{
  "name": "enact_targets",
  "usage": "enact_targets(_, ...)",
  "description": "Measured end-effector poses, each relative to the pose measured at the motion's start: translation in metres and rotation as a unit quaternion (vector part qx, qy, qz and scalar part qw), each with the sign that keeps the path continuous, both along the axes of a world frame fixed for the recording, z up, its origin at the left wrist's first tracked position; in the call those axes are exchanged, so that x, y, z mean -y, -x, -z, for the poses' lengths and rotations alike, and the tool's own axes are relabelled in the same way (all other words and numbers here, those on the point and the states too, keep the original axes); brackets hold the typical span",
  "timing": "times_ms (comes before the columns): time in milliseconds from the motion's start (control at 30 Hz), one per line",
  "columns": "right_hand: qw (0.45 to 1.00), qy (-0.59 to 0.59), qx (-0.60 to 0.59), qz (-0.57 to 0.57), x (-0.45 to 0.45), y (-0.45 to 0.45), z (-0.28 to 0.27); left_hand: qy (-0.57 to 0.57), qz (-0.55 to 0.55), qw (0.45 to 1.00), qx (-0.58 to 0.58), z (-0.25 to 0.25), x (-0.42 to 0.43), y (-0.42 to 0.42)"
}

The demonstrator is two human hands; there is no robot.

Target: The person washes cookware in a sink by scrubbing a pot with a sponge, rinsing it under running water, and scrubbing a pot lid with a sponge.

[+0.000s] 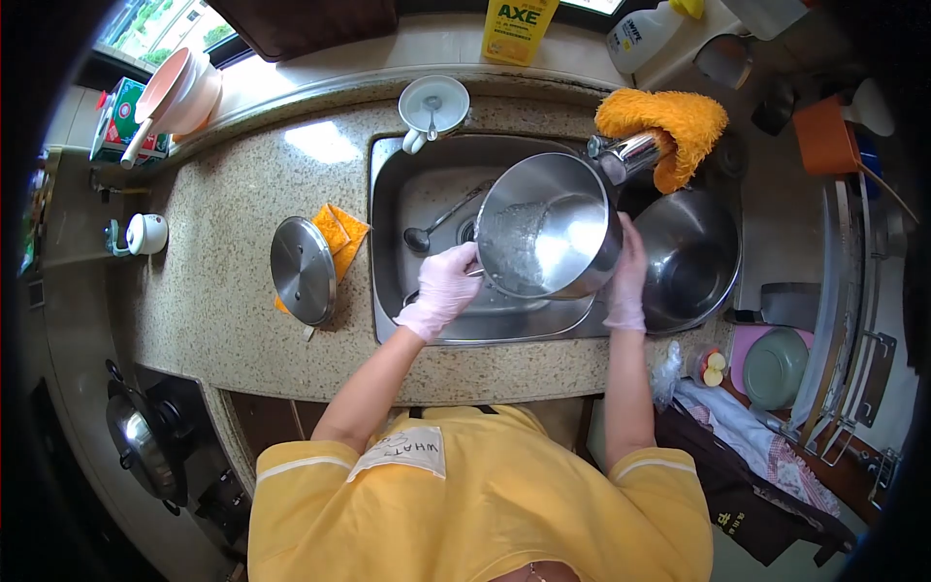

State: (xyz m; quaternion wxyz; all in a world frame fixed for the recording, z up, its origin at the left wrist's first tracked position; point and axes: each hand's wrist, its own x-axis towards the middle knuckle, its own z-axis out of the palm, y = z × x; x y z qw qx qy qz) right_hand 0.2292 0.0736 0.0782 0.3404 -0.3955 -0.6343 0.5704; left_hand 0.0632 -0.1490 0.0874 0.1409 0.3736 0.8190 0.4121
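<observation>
A steel pot is held tilted over the sink, its open mouth turned toward me and wet inside. My left hand, in a thin pale glove, is closed around the pot's handle at the left. Gloved too, my right hand supports the pot's outer wall from the right, its fingers partly behind the pot. A ladle lies in the basin left of the pot. Left of the sink, a pot lid rests partly on an orange cloth.
A large steel bowl fills the sink's right side. The faucet has a fluffy orange cloth over it. A white cup with a spoon stands at the back rim. A yellow AXE bottle is behind. At right sits a green plate.
</observation>
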Motion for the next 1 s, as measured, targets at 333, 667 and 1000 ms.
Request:
enact_targets(333, 0.872, 0.469, -0.129, 0.044, 0.092, -0.021, 0.029, 0.087, 0.028, 0.994, -0.064, -0.005, 0.038, 0.001)
enact_targets(667, 0.801, 0.547, -0.238, 0.05, 0.093, -0.016, 0.024, 0.173, 0.035, 0.982, -0.064, -0.017, 0.029, -0.013)
enact_targets(1000, 0.778, 0.528, -0.328, -0.09, 0.082, 0.03, 0.097, 0.085, 0.095, 0.738, 0.663, -0.077, 0.04, 0.015)
